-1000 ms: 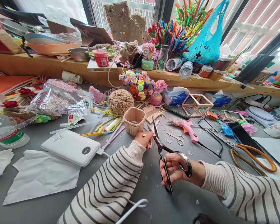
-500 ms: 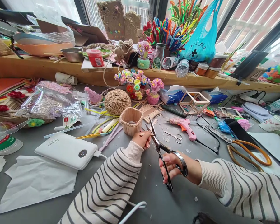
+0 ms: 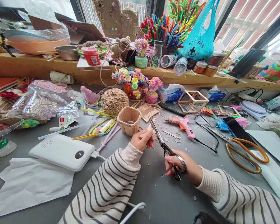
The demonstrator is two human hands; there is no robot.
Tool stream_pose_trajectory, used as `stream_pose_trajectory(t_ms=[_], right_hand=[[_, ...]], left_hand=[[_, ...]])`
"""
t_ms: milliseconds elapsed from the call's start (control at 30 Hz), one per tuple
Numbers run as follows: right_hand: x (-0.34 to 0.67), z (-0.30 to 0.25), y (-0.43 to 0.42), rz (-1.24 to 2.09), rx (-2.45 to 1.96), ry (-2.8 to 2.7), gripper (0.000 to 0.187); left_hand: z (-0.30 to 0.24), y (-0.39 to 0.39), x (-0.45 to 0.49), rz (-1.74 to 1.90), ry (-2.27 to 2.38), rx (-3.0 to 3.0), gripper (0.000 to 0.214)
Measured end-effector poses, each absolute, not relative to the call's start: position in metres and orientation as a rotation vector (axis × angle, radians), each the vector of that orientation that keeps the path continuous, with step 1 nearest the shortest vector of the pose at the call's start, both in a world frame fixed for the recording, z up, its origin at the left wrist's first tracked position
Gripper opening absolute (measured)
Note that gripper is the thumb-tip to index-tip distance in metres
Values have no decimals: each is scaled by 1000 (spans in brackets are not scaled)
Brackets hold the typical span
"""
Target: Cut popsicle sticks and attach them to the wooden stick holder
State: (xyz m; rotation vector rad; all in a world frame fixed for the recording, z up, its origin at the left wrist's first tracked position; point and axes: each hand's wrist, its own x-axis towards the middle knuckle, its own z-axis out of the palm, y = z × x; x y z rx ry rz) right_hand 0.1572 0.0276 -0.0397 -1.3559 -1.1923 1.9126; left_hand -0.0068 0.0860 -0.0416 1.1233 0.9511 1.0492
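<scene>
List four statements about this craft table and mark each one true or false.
1. The right hand holds scissors. True.
2. The left hand grips the pink glue gun. False: it pinches a small wooden strip, and the gun lies on the table.
3. The power bank lies right of the scissors. False: it lies to their left.
4. The twine ball sits behind the woven basket. True.
</scene>
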Motion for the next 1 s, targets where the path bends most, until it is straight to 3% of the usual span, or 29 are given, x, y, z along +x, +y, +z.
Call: stream_pose_trajectory(t_ms=[333,1000], right_hand=[[173,-29,6,1973,-923,-1394,44],[170,-28,1,1967,-927,-1500,48]], left_hand=[[-39,81,-9,1137,916,1185,38],[-43,85,-11,1100,864,1248,43]])
